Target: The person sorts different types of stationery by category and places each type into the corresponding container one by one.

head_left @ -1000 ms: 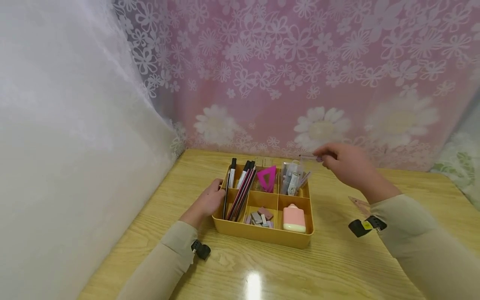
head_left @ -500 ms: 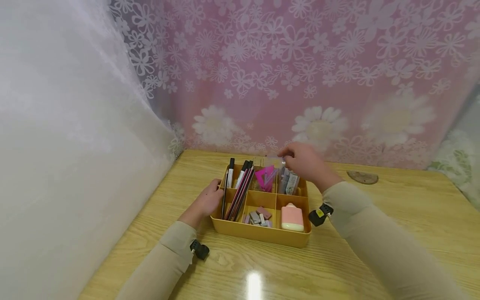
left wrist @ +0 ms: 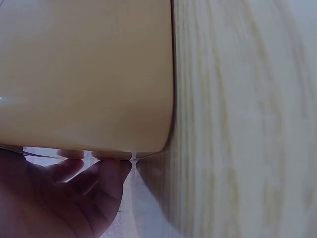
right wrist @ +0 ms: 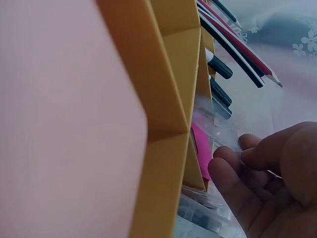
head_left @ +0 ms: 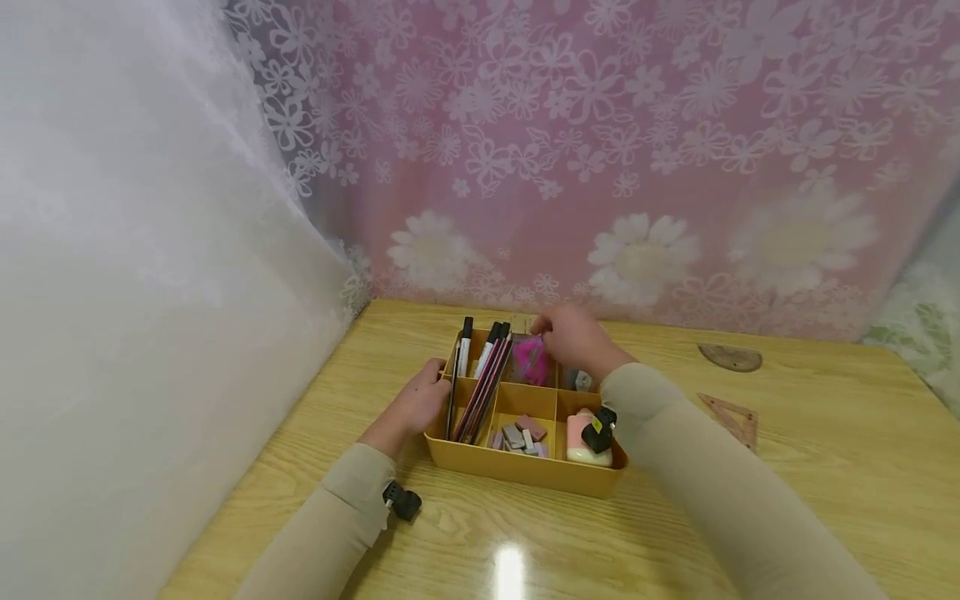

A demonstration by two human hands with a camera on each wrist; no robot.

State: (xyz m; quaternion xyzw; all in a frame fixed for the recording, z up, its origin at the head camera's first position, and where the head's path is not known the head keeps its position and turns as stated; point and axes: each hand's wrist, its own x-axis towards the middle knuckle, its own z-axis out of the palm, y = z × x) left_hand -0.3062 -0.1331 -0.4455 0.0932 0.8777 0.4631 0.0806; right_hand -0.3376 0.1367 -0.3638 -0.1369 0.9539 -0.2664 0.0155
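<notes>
A yellow organizer [head_left: 525,477] with several compartments stands on the table. My left hand [head_left: 416,404] grips its left wall; in the left wrist view, curled fingers [left wrist: 106,186] lie against the outer side. Over the back middle compartment, my right hand [head_left: 577,337] pinches a thin clear plastic drawing tool [right wrist: 218,126], its exact shape hard to make out. Below it a magenta set square [head_left: 531,360] sits in that compartment. The back right compartment and its clear-packed contents [right wrist: 198,213] are mostly hidden by the right hand in the head view.
Pencils [head_left: 483,392], black-capped markers [head_left: 465,346], erasers [head_left: 517,435] and a pink bottle [head_left: 577,433] fill other compartments. A protractor [head_left: 730,357] and a set square [head_left: 738,421] lie on the table [head_left: 825,483] to the right. A floral curtain [head_left: 525,208] hangs behind.
My right hand has moved left from beyond the organizer's right side to above its back middle compartment, bringing the clear drawing tool. The left hand stays on the organizer.
</notes>
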